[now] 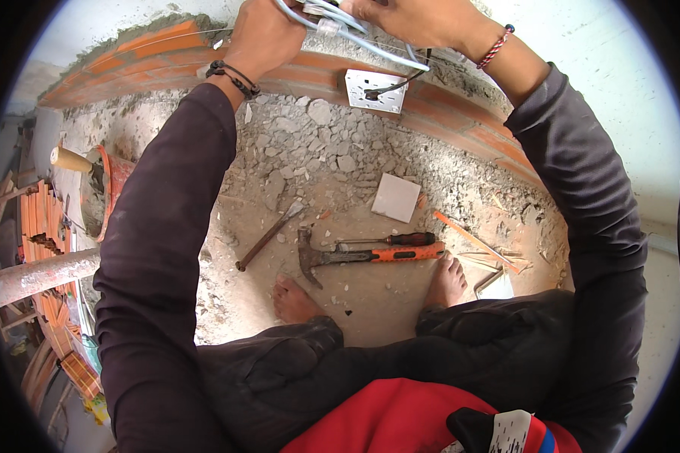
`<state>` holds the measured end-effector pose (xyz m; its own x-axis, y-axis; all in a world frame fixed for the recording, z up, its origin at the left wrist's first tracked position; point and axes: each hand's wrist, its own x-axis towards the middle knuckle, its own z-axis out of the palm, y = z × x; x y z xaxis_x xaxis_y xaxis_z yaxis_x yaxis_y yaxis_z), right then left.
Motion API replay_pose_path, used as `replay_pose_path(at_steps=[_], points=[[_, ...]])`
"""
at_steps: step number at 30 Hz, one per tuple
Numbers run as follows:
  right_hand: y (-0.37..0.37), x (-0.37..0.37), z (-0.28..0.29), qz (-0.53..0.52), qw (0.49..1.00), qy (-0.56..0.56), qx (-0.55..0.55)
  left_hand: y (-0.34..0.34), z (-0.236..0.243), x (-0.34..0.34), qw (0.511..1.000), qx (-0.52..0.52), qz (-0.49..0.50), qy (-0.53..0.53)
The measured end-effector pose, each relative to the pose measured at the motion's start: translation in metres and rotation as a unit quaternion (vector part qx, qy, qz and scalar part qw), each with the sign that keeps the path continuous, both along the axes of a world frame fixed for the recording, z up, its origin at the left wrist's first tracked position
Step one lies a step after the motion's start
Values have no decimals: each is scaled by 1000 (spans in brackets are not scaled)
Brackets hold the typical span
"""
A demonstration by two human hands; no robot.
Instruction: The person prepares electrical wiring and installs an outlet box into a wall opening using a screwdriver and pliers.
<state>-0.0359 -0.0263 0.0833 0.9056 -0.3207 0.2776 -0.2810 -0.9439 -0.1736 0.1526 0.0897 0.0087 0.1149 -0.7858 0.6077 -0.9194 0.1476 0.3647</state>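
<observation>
Both of my hands are raised to the top edge of the picture, in front of the wall. My left hand (pixel 268 36) is closed on a light grey-blue cable (pixel 378 51), which loops across to the right. Beside the cable's upper part, my right hand (pixel 423 19) has its fingers bent together. What they pinch is hidden at the picture's edge. Just below the loop hangs a white square plate with holes (pixel 375 91), a black cable (pixel 400 84) coming out of its middle.
On the dusty floor lie a claw hammer (pixel 378 255), a screwdriver (pixel 408 239), a chisel (pixel 268 235), a white tile (pixel 395 198) and an orange strip (pixel 476 240). Rubble (pixel 310 136) lines the brick wall (pixel 461 113). A red bucket (pixel 113 181) and a pole (pixel 45 277) stand left.
</observation>
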Motion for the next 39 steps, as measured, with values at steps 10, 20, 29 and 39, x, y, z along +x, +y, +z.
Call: replay_pose_path(at_steps=[10, 20, 29, 39], points=[[19, -5, 9, -49, 998, 24, 34, 11, -13, 20, 994, 86, 42, -46], [0, -2, 1, -12, 998, -19, 57, 6, -12, -1, 996, 54, 60, -43], [3, -9, 7, -41, 985, 5, 168, -14, -1, -27, 996, 44, 70, 14], [-6, -3, -5, -6, 995, -72, 76, 1, 21, -32, 990, 67, -77, 94]])
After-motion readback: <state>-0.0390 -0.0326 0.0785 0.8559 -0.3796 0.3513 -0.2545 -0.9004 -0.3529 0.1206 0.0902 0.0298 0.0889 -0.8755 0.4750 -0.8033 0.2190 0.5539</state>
